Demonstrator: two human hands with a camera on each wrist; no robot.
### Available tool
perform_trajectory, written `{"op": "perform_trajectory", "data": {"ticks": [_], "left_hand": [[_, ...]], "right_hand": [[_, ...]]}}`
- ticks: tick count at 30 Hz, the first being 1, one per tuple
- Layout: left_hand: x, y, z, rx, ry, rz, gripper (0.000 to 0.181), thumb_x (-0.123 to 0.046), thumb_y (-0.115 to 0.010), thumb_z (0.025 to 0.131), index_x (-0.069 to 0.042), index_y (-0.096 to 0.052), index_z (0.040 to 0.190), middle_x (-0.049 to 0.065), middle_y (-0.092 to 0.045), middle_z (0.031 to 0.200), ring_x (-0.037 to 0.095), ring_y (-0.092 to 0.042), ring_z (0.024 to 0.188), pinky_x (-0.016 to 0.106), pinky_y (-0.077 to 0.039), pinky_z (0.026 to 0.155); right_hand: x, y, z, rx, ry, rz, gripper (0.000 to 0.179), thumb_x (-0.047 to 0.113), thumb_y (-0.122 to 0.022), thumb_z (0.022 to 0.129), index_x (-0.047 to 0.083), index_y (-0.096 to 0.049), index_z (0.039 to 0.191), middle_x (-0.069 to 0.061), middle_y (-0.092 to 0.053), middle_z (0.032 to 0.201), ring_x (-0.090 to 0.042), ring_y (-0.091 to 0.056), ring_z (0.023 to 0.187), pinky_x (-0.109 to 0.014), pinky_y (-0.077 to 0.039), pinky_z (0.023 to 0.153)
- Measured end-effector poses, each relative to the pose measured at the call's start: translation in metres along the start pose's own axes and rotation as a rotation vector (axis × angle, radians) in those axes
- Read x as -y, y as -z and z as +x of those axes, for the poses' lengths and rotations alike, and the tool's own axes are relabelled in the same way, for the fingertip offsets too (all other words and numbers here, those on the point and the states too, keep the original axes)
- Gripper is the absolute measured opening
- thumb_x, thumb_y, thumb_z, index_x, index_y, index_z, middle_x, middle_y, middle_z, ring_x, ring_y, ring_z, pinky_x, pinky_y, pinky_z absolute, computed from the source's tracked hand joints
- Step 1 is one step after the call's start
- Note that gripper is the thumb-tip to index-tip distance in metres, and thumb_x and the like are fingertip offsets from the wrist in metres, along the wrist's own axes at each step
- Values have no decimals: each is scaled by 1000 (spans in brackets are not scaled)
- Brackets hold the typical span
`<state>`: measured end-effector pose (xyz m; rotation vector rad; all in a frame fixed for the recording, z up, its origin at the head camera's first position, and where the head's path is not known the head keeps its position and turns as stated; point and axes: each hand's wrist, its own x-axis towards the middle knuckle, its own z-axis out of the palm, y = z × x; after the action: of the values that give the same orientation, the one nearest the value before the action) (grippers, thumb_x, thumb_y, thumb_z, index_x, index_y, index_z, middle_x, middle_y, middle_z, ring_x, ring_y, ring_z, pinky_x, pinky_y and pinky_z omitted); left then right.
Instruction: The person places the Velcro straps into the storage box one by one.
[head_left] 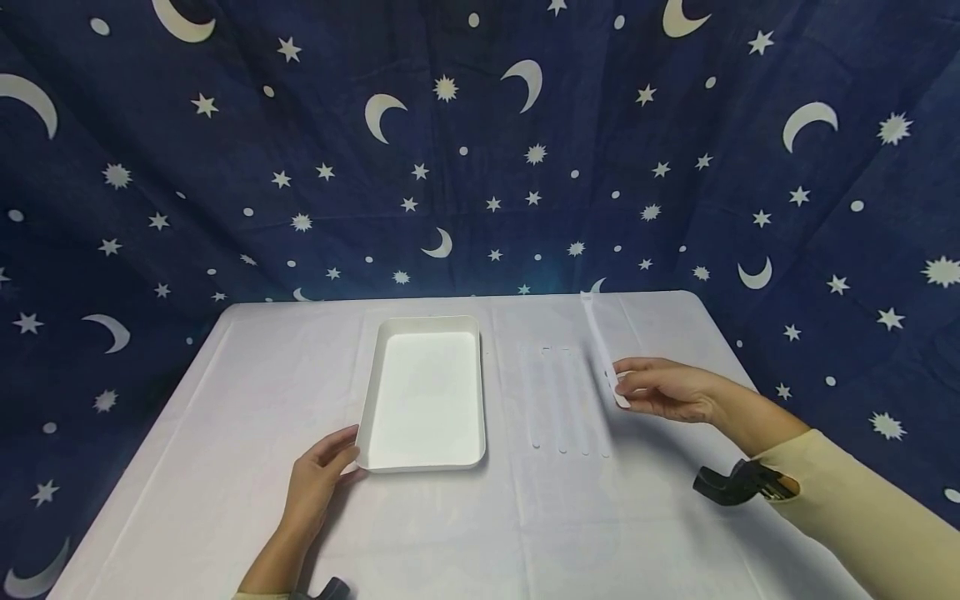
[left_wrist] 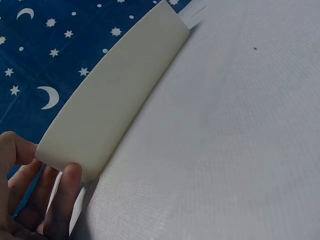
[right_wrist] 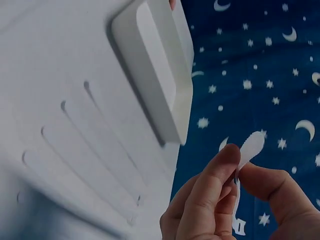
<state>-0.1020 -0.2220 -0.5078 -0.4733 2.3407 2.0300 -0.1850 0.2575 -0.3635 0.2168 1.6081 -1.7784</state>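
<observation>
A shallow white rectangular tray (head_left: pixel 431 400) lies on the table. At its near left corner my left hand (head_left: pixel 318 475) pinches the rim; in the left wrist view the fingers (left_wrist: pixel 69 192) press against the outer wall. To the right, my right hand (head_left: pixel 667 392) pinches a long thin white strap (head_left: pixel 600 342) near its near end, raised above the table. The right wrist view shows the strap's rounded, textured end (right_wrist: pixel 252 146) and a slotted end below the fingers. Between tray and right hand, several similar white straps (head_left: pixel 555 400) lie side by side, faint against the cloth.
A white cloth (head_left: pixel 450 533) covers the table. Behind its far edge hangs a dark blue curtain (head_left: pixel 465 183) with moons and stars. A black wrist mount (head_left: pixel 731 483) sticks out from the right sleeve, above the table.
</observation>
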Motion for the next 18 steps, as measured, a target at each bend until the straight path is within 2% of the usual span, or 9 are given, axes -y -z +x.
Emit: {"op": "perform_trajectory", "data": {"ticks": [5, 12, 18], "left_hand": [[0, 0, 0, 9, -3, 7, 43, -10, -63, 95, -1, -54, 136, 22, -56, 136, -1, -66, 94, 28, -63, 83], [-1, 1, 0, 15, -20, 32, 43, -14, -63, 95, -1, -54, 136, 22, -55, 137, 20, -67, 110, 27, -62, 84], [-1, 1, 0, 11, -23, 33, 43, -13, -63, 95, 0, -53, 135, 23, -55, 137, 31, -64, 116, 27, -62, 83]], "right_hand": [[-2, -14, -1, 34, 3, -37, 39, -6, -61, 86, -1, -48, 123, -9, -58, 101, -14, -68, 84, -23, -63, 76], [-6, -27, -1, 60, 38, -95, 40, -6, -62, 85, -3, -47, 122, -6, -64, 96, -14, -68, 82, -24, -63, 76], [-9, -33, 4, 93, 69, -104, 42, -5, -63, 85, -2, -46, 123, -4, -67, 97, -12, -67, 83, -26, -63, 79]]}}
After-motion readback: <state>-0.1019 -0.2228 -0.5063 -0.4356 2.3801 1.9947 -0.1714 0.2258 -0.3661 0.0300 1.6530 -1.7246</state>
